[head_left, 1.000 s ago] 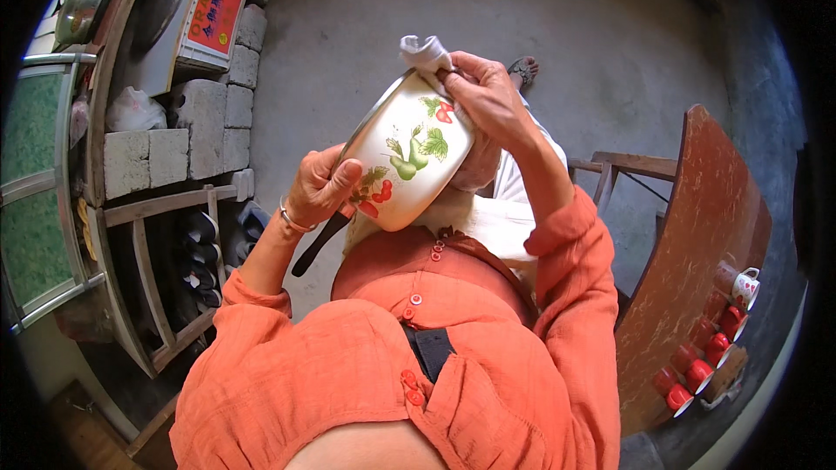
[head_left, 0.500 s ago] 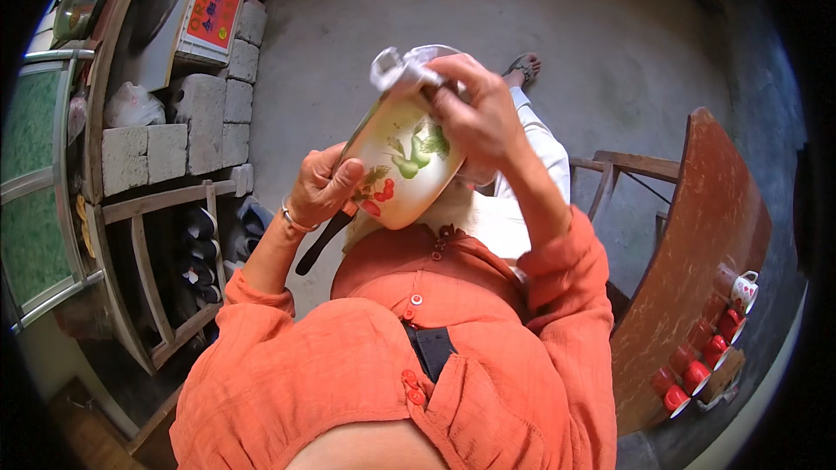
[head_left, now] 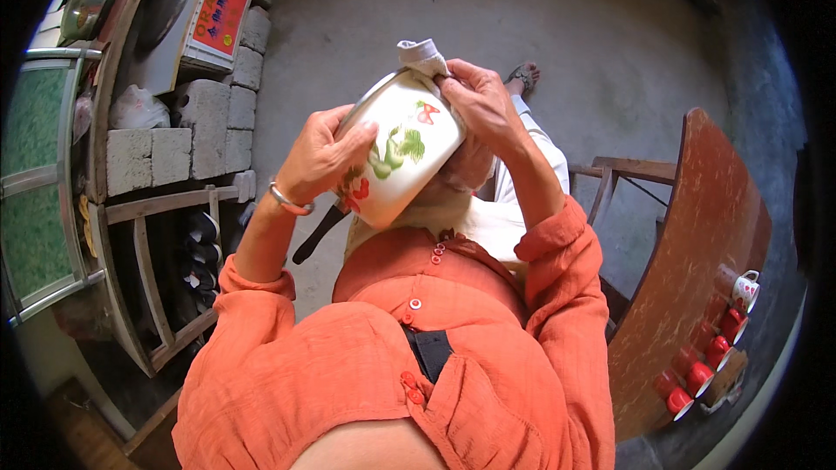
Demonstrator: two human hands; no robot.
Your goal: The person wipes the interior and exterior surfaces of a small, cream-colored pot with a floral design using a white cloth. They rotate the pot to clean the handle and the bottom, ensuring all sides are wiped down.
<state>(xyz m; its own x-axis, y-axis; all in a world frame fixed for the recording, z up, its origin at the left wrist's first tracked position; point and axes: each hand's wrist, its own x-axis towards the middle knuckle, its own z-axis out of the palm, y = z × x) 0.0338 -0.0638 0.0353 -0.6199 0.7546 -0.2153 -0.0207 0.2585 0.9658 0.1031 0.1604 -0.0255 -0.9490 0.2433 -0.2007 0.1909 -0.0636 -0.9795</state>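
Observation:
A white enamel pot (head_left: 402, 152) with red and green flower prints is held tilted in front of my chest, its black handle (head_left: 315, 235) pointing down to the left. My left hand (head_left: 324, 155) grips the pot's left side, fingers spread over the wall. At the pot's upper rim my right hand (head_left: 482, 104) presses a grey cloth (head_left: 422, 57), which sticks up over the edge. I wear an orange shirt and a bracelet on my left wrist.
A brown wooden table (head_left: 697, 270) stands at the right, with several red and white cups (head_left: 710, 352) along its far edge. At the left are grey concrete blocks (head_left: 174, 144), a stove top with a metal pot (head_left: 87, 4) and a wooden rack (head_left: 148, 278). My sandalled foot (head_left: 522, 78) rests on the concrete floor.
The right hand has slid the cloth along the pot's upper rim, first left, then back to the top. The left hand has kept its hold, the pot turning slightly.

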